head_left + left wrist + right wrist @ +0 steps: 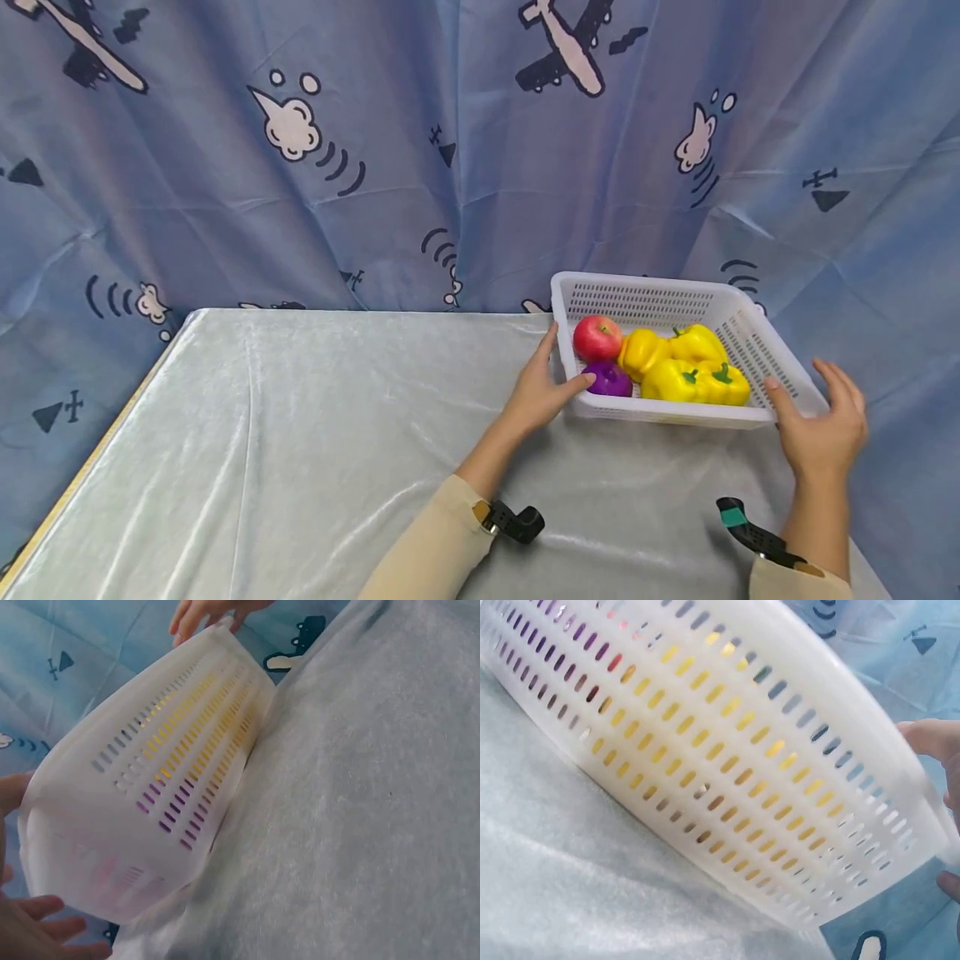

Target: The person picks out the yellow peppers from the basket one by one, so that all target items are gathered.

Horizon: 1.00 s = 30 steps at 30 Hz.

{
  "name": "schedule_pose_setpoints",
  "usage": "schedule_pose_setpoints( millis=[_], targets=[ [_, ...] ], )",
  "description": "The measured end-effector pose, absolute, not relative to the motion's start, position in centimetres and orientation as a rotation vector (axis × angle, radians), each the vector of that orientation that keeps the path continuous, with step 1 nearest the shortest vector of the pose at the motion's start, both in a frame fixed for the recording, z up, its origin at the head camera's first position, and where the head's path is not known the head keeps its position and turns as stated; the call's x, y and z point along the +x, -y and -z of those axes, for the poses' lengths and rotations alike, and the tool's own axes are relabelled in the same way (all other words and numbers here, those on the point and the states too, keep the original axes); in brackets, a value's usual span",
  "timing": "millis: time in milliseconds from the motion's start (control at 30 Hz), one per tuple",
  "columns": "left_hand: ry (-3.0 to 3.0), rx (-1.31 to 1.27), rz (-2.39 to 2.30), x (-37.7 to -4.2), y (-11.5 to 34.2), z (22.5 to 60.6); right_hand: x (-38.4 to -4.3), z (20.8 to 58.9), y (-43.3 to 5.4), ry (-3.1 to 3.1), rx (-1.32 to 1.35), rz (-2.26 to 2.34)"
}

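A white rectangular plastic basket with slotted walls is at the far right corner of the bench, its long side facing the person. Inside, at its left end, a round red apple sits behind a round, glossy purple vegetable or fruit. Just right of these, shiny yellow bell peppers with green stems are bunched together, and the basket's right end is bare. Yellow and purple show through the slots in both wrist views.

The left hand grips the basket's near left corner, thumb over the rim by the purple piece, fingers spread wide along the outside. The right hand holds the near right corner with its thumb at the rim and its fingers apart around the outer side; how firmly either presses, I cannot tell.

Both forearms wear beige sleeves, with a black strap-mounted device at each wrist. Pale grey, velvety cloth covers the bench. Behind hangs a blue curtain printed with airplanes, clouds and dark curved lines.
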State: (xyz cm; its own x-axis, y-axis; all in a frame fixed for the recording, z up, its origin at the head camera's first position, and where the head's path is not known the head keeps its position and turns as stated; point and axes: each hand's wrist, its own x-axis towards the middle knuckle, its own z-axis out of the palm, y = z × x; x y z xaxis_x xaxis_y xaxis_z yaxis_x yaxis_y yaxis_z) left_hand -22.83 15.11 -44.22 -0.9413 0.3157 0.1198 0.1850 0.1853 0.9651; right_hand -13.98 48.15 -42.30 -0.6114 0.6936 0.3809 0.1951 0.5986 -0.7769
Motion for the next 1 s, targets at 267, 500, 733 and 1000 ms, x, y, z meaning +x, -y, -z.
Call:
schedule_pose_setpoints(
  millis=[267,500,733,1000],
  targets=[
    [-2.252,0.509,-1.858,-22.7,-15.8,44.4,-13.6,43.0,-48.7,2.059,-0.904,-1.069],
    [-1.942,0.519,-2.107,-23.4,-16.1,44.2,-14.3,43.0,-48.8,1.991,-0.994,-1.358],
    [-1.87,0.436,-2.154,-23.1,-15.9,43.6,-14.3,42.6,-49.0,1.971,-1.057,-1.495],
    [-1.873,0.396,-2.182,-22.9,-14.8,42.8,-14.4,41.8,-48.7,2.05,-1.071,-1.468]
  ],
)
